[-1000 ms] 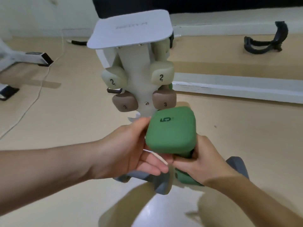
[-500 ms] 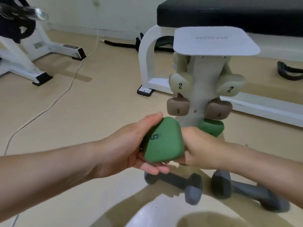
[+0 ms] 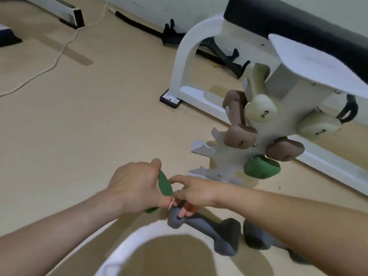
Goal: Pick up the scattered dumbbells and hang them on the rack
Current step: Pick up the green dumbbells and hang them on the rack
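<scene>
- The left hand (image 3: 135, 186) grips a green dumbbell (image 3: 164, 185) tight, low in the middle of the view.
- The right hand (image 3: 196, 193) touches that dumbbell with loose, half-open fingers; it holds nothing by itself.
- The white rack (image 3: 286, 92) stands at 2 o'clock from the hands, with five dumbbells hung on it.
- Two grey dumbbells (image 3: 215, 234) lie on the floor (image 3: 89, 126) at 5 o'clock.

green dumbbell (image 3: 165, 185) mostly hidden behind hands; second grey dumbbell (image 3: 256, 236) partly behind right forearm.

Soft even indoor light, motion blur, wide-angle tilt.
</scene>
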The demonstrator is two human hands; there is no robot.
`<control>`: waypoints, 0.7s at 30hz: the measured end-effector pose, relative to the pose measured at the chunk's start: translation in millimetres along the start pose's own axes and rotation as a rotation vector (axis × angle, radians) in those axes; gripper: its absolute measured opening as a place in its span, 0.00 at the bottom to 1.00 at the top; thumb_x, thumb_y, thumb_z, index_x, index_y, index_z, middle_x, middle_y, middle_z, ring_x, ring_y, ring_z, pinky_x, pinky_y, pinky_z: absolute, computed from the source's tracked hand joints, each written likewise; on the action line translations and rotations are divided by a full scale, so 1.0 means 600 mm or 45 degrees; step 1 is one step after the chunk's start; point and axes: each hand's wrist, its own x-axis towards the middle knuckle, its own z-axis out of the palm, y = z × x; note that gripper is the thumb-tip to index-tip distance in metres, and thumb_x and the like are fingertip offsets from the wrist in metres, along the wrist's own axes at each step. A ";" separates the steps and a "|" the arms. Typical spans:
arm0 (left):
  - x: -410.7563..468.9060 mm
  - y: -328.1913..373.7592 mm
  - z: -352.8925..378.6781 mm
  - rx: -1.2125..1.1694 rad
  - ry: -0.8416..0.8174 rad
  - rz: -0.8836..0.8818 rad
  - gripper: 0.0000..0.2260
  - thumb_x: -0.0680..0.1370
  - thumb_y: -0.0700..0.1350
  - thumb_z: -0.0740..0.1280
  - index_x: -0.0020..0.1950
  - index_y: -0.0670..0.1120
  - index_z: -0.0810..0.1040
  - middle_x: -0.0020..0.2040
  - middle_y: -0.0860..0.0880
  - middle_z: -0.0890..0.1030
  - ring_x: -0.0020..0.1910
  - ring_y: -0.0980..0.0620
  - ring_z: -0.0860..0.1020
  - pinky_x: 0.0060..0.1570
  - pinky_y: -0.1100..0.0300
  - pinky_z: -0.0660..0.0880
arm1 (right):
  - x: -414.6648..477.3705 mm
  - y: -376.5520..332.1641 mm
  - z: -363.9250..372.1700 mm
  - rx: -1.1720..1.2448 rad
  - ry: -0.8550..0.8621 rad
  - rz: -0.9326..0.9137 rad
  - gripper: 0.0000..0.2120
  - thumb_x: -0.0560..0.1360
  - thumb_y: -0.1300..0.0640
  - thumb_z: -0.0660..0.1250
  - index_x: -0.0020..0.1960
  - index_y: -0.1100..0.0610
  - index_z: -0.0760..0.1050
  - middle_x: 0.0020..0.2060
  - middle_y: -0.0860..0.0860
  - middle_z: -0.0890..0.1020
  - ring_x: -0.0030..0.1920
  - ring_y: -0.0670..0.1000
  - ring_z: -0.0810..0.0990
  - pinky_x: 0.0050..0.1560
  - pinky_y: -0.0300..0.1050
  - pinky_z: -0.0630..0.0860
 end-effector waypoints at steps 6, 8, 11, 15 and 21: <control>0.064 -0.031 0.052 -0.439 -0.087 -0.007 0.26 0.59 0.65 0.71 0.49 0.51 0.74 0.40 0.53 0.81 0.39 0.51 0.79 0.39 0.52 0.77 | 0.053 0.007 0.038 1.390 -0.019 0.039 0.21 0.79 0.46 0.62 0.68 0.57 0.72 0.64 0.64 0.77 0.52 0.66 0.83 0.56 0.56 0.81; 0.055 -0.050 0.059 -0.966 -0.180 -0.053 0.23 0.62 0.62 0.74 0.52 0.52 0.79 0.44 0.50 0.84 0.42 0.50 0.82 0.44 0.53 0.79 | 0.061 0.003 0.037 1.347 0.004 0.040 0.26 0.75 0.38 0.65 0.66 0.53 0.74 0.65 0.60 0.78 0.51 0.63 0.85 0.55 0.56 0.82; 0.018 -0.064 0.108 -1.894 -0.125 -0.610 0.17 0.78 0.56 0.65 0.42 0.43 0.82 0.37 0.42 0.84 0.32 0.48 0.81 0.32 0.59 0.79 | 0.060 -0.005 0.025 1.268 0.095 0.079 0.25 0.75 0.35 0.64 0.60 0.53 0.76 0.59 0.57 0.81 0.56 0.57 0.84 0.56 0.58 0.81; -0.001 -0.039 0.180 -2.271 -0.346 -1.007 0.26 0.81 0.59 0.56 0.48 0.38 0.82 0.40 0.39 0.82 0.31 0.47 0.79 0.32 0.59 0.76 | 0.054 -0.007 0.026 1.154 0.197 0.096 0.18 0.77 0.40 0.65 0.49 0.55 0.76 0.46 0.56 0.82 0.47 0.56 0.84 0.56 0.59 0.81; 0.055 0.010 0.177 -2.371 -0.221 -1.074 0.20 0.79 0.54 0.64 0.54 0.36 0.79 0.49 0.35 0.85 0.47 0.38 0.83 0.50 0.44 0.80 | 0.058 0.007 0.055 1.064 0.418 0.209 0.22 0.69 0.44 0.72 0.58 0.53 0.72 0.55 0.56 0.80 0.53 0.57 0.83 0.52 0.60 0.83</control>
